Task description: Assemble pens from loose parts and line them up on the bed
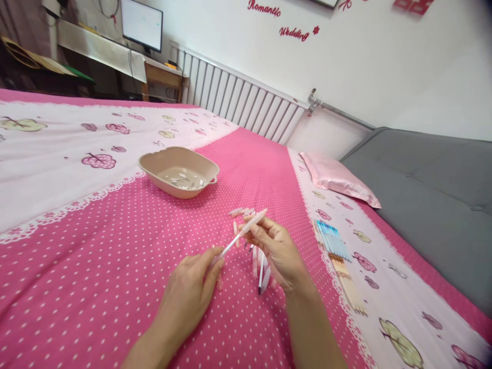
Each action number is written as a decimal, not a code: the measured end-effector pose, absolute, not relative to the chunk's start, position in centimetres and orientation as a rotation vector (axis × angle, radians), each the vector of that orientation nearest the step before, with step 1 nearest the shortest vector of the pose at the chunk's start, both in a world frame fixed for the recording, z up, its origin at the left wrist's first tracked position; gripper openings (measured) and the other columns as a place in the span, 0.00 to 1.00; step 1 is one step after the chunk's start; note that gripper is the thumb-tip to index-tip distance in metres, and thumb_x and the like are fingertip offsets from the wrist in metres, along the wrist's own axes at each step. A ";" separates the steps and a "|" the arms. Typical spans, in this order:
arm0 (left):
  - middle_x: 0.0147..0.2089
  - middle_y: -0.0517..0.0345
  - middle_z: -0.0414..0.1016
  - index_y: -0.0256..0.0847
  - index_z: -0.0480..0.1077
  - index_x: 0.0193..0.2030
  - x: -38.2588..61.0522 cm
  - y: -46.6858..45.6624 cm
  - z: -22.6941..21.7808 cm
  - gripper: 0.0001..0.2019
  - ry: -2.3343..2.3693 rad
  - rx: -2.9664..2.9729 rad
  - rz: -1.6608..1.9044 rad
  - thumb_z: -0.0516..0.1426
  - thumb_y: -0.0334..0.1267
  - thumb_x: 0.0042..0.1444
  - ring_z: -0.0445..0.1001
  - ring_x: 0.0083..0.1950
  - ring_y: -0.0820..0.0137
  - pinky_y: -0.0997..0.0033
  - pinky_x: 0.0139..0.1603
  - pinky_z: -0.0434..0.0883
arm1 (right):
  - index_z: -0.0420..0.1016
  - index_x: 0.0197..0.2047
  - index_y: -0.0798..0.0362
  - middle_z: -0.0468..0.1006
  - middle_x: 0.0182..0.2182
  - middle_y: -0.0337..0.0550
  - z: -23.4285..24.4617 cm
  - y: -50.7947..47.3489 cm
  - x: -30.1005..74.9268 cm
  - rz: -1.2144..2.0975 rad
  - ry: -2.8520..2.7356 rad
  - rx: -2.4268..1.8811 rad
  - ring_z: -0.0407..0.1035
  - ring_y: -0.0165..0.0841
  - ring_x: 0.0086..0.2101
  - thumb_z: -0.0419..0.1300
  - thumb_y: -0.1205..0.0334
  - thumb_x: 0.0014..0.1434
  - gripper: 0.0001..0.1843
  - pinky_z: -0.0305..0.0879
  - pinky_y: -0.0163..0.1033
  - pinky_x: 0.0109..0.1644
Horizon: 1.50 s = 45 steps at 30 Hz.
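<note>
A slim white pen with a pale pink upper part (251, 224) slants between my two hands above the bed. The fingers of my left hand (194, 279) pinch its lower end and hide the tip. My right hand (274, 248) grips the pink part near the top between thumb and fingers. Beneath and behind my right hand lie several loose pink pen parts (255, 262), partly covered by it. Among them is a white pen piece with a dark tip (261, 274).
A beige plastic basin (154, 171) with small white and grey bits in it stands ahead to the left. On the right lie a row of blue pens (333, 240) and a row of cream pens (349, 287). A pink pillow (342, 179) rests by the grey headboard (426, 189).
</note>
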<state>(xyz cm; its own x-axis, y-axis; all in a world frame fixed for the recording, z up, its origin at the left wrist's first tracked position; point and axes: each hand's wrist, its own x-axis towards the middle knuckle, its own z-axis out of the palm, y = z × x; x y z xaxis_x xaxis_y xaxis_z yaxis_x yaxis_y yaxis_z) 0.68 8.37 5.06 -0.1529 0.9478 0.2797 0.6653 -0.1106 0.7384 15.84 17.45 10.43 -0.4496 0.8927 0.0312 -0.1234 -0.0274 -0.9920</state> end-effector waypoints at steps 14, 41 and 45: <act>0.39 0.55 0.77 0.43 0.69 0.48 0.7 8.3 5.5 0.17 1.767 1.743 1.170 0.45 0.45 0.61 0.74 0.37 0.66 0.66 0.39 0.69 | 0.75 0.42 0.50 0.76 0.35 0.41 9.7 17.1 15.2 1.666 -1.624 -0.810 0.70 0.29 0.38 0.62 0.56 0.53 0.13 0.64 0.37 0.47; 0.25 0.61 0.69 0.40 0.68 0.34 0.9 7.9 6.6 0.17 1.691 1.634 1.154 0.43 0.45 0.62 0.67 0.26 0.70 0.72 0.29 0.62 | 0.74 0.42 0.50 0.76 0.36 0.41 9.8 16.7 15.0 1.746 -1.566 -0.826 0.70 0.28 0.37 0.60 0.55 0.55 0.12 0.64 0.37 0.45; 0.25 0.60 0.70 0.41 0.68 0.37 0.9 7.9 6.4 0.17 1.689 1.624 1.141 0.42 0.45 0.62 0.68 0.27 0.69 0.71 0.30 0.63 | 0.74 0.42 0.50 0.75 0.39 0.42 10.2 16.5 15.1 1.660 -1.529 -0.854 0.68 0.29 0.38 0.60 0.55 0.55 0.12 0.63 0.36 0.44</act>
